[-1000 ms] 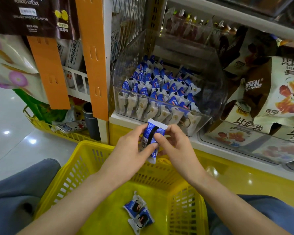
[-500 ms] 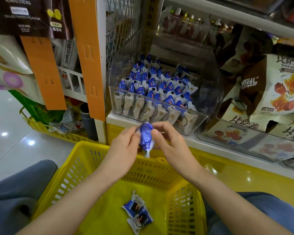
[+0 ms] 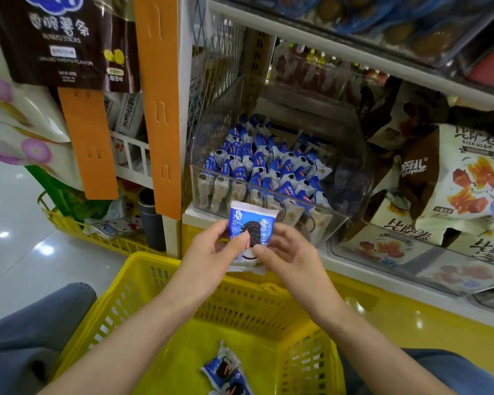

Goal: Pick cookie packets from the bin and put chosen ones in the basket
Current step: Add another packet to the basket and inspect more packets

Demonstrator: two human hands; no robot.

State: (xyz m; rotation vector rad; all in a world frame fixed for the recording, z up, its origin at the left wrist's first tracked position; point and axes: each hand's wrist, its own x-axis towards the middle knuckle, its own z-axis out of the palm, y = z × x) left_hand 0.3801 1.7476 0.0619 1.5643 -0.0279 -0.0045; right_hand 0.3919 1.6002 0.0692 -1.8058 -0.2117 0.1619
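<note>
Now the left hand (image 3: 210,248) and right hand (image 3: 290,253) hold one cookie packet (image 3: 252,222), fingers (image 3: 238,241) clamped on its sides; better lower it into the yellow basket (image 3: 131,280) before releasing.

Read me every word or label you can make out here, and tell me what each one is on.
"香脆薯条": dark brown bag hanging top left.
"POTATO STICKS": same bag, just below.
"GRILLED WAGYU FLAVOR": same bag, lower down, faint.
"比萨卷": white snack packs at the right.
Held cookie packet: print too small to read.
Binned packets: print too small to read.
</note>
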